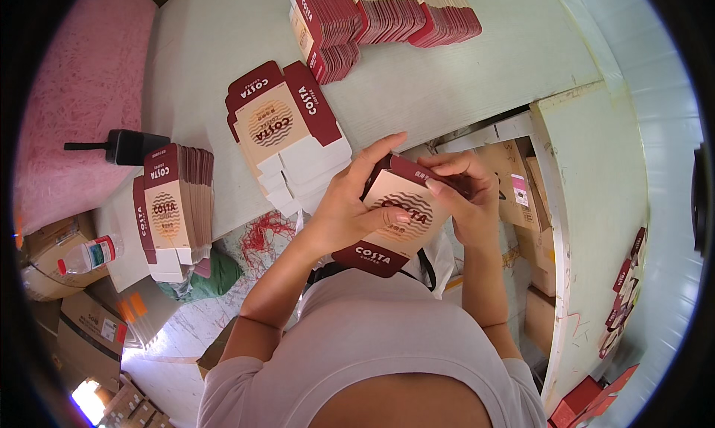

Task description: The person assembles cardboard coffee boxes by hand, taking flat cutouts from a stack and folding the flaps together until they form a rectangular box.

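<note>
The held carton (413, 205) is showing a cream face between maroon ends, with a round emblem of dark and tan wavy lines being crossed by maroon lettering. The flat carton (279, 126) is repeating that pattern (its lower panels are showing plain white), and the left stack (167, 205) is wearing the same maroon and cream. The tabletop (462, 78) is looking pale grey-green, the upright panel (82, 71) is carrying mottled pink, and the threads (264, 233) are adding bright red
</note>
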A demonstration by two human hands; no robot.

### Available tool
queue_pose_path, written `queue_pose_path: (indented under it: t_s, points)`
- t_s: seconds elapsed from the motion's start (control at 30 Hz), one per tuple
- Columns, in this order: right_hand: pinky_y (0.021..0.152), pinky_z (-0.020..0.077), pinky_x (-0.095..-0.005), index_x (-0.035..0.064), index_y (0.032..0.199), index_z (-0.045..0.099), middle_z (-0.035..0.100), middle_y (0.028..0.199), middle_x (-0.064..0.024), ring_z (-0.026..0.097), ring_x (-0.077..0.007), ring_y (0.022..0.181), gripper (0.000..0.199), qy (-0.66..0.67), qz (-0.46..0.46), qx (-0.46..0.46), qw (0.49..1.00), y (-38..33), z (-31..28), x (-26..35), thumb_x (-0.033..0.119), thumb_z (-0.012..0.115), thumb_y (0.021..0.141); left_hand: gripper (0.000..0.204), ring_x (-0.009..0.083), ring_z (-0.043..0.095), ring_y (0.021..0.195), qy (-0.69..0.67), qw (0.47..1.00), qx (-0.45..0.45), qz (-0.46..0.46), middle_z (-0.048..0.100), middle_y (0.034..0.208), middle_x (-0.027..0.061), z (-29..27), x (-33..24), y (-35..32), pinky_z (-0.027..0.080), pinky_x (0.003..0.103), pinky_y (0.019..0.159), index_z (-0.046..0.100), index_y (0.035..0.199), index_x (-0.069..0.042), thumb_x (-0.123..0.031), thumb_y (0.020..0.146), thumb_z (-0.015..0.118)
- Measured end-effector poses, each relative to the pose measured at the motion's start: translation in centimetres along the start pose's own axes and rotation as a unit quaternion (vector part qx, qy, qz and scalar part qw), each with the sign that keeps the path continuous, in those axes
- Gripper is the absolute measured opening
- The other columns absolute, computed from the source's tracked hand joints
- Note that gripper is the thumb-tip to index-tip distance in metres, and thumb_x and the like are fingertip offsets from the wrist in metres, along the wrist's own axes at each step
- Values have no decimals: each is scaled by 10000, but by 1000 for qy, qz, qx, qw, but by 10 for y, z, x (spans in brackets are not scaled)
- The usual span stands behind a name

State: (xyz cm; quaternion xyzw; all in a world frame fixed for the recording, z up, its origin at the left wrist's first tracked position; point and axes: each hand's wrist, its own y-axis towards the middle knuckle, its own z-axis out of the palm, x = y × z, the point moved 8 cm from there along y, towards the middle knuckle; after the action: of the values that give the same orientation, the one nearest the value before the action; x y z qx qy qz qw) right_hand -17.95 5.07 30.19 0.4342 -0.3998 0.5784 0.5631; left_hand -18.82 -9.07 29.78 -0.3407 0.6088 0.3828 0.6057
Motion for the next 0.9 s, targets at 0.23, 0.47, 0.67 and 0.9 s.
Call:
queue_pose_path:
  t_s: [0.23,0.47,0.67,0.9]
  points:
    - [788,454,-274,-11,882,583,581,1040,-143,571,-161,909,109,-4,1,27,1000,-6,3,-9,-30,573,775,565,235,510,1000,26,998,-2,49,507,1096,103,-2,3,-1,399,327,871,413,1248,-110,-85,743,665]
    - [923,359,-330,8,1026,581,477,1204,-178,470,-232,1097,204,-150,-135,-3,979,-20,12,-4,83,530,844,298,176,507,942,-109,992,-68,14,499,1018,91,-7,16,-2,405,279,824,479,1071,-57,-91,808,616]
    - [915,357,-318,23,1067,552,436,1244,-169,461,-219,1096,232,-124,-80,-15,989,-27,-4,-30,106,525,853,138,148,503,834,-23,990,-134,49,499,922,69,-8,32,-4,411,260,755,510,950,-45,-76,836,581]
    - [868,389,-291,16,967,562,513,1148,-142,500,-187,1011,148,-32,-5,-140,990,-53,-30,-55,102,541,849,27,156,495,824,45,996,-75,-21,527,887,72,18,43,0,400,259,743,519,867,-28,-42,847,530]
